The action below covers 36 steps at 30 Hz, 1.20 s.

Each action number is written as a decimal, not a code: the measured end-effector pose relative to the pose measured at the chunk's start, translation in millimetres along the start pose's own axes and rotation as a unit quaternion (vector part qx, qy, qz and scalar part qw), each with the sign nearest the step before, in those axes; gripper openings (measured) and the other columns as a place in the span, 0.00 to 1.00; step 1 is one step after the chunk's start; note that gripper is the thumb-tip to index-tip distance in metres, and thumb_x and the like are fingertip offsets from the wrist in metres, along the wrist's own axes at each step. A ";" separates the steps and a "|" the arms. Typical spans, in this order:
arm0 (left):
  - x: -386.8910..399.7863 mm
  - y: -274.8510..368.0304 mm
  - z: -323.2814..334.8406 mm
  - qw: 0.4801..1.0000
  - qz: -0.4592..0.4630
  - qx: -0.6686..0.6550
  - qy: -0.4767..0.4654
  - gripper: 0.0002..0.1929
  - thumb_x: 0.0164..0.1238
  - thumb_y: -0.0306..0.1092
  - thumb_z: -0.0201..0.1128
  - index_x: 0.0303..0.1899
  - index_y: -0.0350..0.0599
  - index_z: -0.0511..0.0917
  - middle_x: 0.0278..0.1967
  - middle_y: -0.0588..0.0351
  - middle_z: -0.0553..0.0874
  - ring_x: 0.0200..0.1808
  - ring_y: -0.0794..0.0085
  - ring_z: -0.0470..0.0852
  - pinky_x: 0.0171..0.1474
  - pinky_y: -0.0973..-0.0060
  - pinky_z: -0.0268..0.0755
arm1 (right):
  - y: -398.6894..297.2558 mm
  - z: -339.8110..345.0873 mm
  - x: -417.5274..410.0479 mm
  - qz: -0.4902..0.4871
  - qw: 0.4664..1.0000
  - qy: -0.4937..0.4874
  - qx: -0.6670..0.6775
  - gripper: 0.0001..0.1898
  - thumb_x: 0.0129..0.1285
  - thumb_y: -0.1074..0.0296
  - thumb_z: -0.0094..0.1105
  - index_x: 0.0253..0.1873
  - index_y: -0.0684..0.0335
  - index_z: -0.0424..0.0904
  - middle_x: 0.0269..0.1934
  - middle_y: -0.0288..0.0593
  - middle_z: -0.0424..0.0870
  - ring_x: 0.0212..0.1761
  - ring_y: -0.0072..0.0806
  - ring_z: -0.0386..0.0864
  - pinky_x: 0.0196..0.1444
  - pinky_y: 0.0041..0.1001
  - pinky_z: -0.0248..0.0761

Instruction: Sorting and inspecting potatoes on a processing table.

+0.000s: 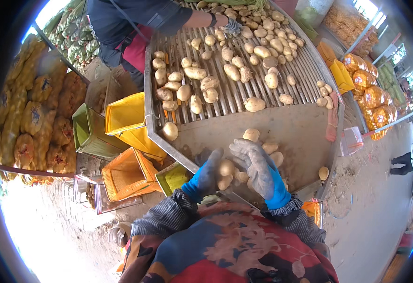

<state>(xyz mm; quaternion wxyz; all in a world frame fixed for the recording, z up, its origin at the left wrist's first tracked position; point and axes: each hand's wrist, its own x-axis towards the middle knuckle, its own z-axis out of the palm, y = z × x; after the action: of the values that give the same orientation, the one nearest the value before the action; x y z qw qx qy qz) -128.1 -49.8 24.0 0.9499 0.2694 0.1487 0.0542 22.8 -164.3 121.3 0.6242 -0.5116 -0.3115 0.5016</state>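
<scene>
My left hand (pixel 208 173), in a grey-coated blue work glove, is cupped at the left of a small group of pale potatoes (pixel 226 167). My right hand (pixel 259 166), gloved alike, arches over the right side of the same group, with its fingers pointing left. Neither hand is closed around a potato; both are low over the flat metal apron (pixel 206 132) of a sorting table. Just past the right fingertips lies a potato (pixel 251 134), and others show beside that hand. The palms and some potatoes beneath them are hidden.
Potatoes are scattered across the bar grate (pixel 234 93), where a co-worker's gloved hand (pixel 232 27) reaches in. Open yellow (pixel 125 115), orange (pixel 128 173) and green (pixel 97 132) mesh bags stand at the left. A metal rim (pixel 172 152) edges the table. Filled sacks (pixel 33 116) are stacked farther left.
</scene>
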 end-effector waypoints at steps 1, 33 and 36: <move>-1.1 1.6 -1.1 0.999 -0.004 -0.031 -0.027 0.38 0.77 0.68 0.45 0.59 0.35 0.78 0.47 0.49 0.86 0.44 0.57 0.87 0.51 0.64 0.79 | -1.5 3.3 -1.4 0.000 0.999 -0.009 0.032 0.25 0.82 0.54 0.45 0.71 0.68 0.68 0.65 0.50 0.77 0.69 0.33 0.73 0.68 0.33 0.69; -87.2 13.6 -9.8 0.965 0.201 -0.168 0.009 0.30 0.61 0.38 0.61 0.65 0.33 0.75 0.59 0.40 0.82 0.51 0.55 0.84 0.56 0.63 0.75 | 39.0 30.3 9.9 0.022 0.991 -0.127 -0.040 0.29 0.57 0.73 0.75 0.64 0.67 0.75 0.62 0.44 0.80 0.66 0.31 0.76 0.72 0.30 0.67; -94.9 8.7 -29.4 0.966 0.221 -0.130 0.021 0.29 0.58 0.36 0.61 0.62 0.32 0.77 0.54 0.39 0.83 0.40 0.59 0.84 0.42 0.68 0.76 | 36.7 29.4 7.8 0.050 0.993 -0.106 -0.034 0.29 0.56 0.74 0.75 0.63 0.67 0.75 0.62 0.43 0.80 0.65 0.30 0.76 0.71 0.29 0.67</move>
<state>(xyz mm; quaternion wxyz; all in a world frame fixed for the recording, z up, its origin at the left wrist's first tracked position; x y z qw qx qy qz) -227.6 -45.3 28.8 0.9380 0.1688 0.0971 0.2868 -12.6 -148.3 93.7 0.5440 -0.4913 -0.3664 0.5731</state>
